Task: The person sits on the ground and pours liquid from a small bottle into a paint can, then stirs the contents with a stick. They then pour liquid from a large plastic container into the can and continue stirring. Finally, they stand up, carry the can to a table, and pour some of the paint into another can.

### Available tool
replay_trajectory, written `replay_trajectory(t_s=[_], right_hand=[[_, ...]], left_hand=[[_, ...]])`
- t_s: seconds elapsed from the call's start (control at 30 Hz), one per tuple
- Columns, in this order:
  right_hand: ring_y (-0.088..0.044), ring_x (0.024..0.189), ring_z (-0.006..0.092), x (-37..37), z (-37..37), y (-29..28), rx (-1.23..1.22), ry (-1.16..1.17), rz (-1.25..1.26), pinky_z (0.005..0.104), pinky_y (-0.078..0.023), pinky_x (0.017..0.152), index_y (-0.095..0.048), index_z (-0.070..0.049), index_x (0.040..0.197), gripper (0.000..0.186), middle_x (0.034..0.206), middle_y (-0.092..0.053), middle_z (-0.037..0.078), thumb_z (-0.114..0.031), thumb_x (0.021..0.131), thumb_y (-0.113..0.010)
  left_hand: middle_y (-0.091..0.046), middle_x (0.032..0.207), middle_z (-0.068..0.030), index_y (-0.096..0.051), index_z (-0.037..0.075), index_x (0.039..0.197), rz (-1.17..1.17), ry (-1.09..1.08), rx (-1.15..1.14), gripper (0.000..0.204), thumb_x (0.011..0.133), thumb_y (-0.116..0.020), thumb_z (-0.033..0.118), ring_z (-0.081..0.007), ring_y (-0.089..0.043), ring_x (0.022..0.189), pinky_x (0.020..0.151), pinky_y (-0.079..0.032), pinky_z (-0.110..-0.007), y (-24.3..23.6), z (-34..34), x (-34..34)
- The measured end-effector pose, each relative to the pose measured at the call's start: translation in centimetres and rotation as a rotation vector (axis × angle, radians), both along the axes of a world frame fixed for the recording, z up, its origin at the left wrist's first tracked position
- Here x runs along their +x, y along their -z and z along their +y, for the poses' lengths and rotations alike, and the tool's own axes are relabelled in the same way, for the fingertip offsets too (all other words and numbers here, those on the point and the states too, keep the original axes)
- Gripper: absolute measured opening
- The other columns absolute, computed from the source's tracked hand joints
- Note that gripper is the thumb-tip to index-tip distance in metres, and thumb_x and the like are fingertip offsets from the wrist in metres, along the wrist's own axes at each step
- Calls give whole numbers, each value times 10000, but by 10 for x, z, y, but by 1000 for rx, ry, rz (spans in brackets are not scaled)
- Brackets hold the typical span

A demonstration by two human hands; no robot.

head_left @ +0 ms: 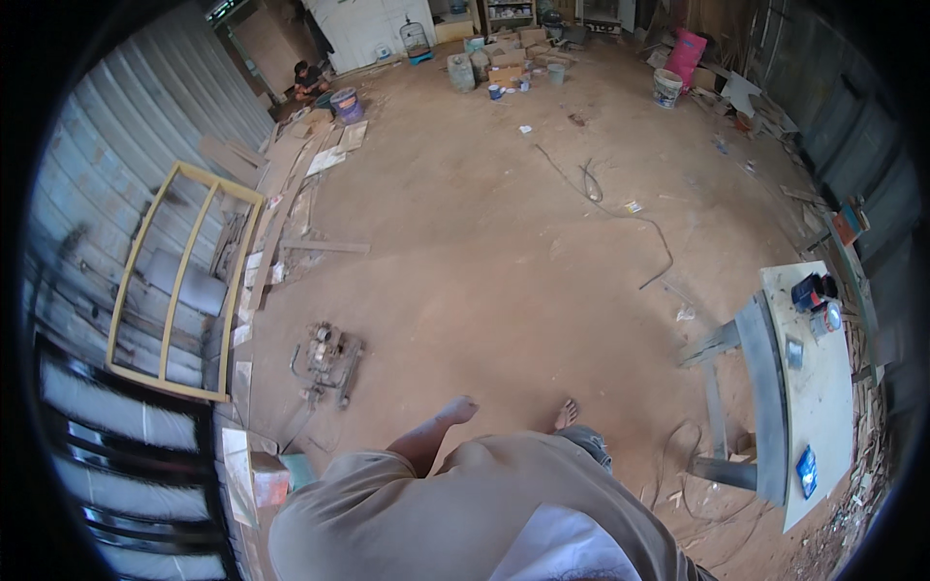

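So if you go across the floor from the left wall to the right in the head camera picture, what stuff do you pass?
Yellow wooden frame leaning on the wall → loose planks → small machine on the floor → the person's bare foot → long cable → pale workbench with small blue things on it.

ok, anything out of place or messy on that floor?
Yes. A loose cable snakes across the open dirt floor, boards and scraps lie scattered along the left wall, and wood offcuts litter the ground by the workbench. Neither hand is in view.
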State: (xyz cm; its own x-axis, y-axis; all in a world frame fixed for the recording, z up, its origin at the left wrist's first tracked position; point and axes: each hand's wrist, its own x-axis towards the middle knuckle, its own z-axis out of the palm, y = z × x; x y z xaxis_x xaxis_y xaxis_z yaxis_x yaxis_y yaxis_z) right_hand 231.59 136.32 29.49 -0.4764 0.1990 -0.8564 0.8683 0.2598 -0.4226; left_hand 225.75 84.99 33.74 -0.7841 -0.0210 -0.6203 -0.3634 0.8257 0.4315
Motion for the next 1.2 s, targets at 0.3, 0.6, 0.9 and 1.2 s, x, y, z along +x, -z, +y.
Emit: replay_trajectory(t_s=[0.3, 0.6, 0.9, 1.2], right_hand=[[-603, 551, 155, -331, 70, -23, -39, 28, 323, 292, -460, 447, -643, -41, 1028, 233, 735, -620, 50, -240, 955, -545], [-496, 540, 104, -572, 139, -26, -188, 133, 473, 272, -394, 459, -584, -86, 908, 171, 698, -530, 2, -252, 952, -574], [-574, 544, 131, -665, 175, -25, -52, 522, 110, 261, -434, 447, -646, -77, 988, 258, 728, -614, 39, -326, 965, -583], [-563, 508, 133, -874, 311, -14, -73, 300, 12, 266, -422, 426, -634, -91, 900, 265, 680, -603, 34, -343, 967, -587]], left_hand=[[-674, 1123, -233, -713, 9, 1027, -52, 2, -40, 456, 931, -509, 406, -422, -623, 1079, 939, -491, -497, 35, 19, -168], [-601, 1271, -235, -448, -6, 1335, -40, -75, 72, 468, 959, -549, 253, -403, -595, 1147, 990, -487, -474, 70, 31, -496], [-583, 1239, -261, -643, -12, 1115, 1120, -298, -123, 311, 927, -583, 229, -412, -581, 1113, 958, -468, -481, -166, 39, -1031], [-669, 895, -199, -656, 89, 976, 657, -28, -87, 203, 901, -560, 252, -389, -656, 851, 738, -495, -501, -111, 274, -1151]])
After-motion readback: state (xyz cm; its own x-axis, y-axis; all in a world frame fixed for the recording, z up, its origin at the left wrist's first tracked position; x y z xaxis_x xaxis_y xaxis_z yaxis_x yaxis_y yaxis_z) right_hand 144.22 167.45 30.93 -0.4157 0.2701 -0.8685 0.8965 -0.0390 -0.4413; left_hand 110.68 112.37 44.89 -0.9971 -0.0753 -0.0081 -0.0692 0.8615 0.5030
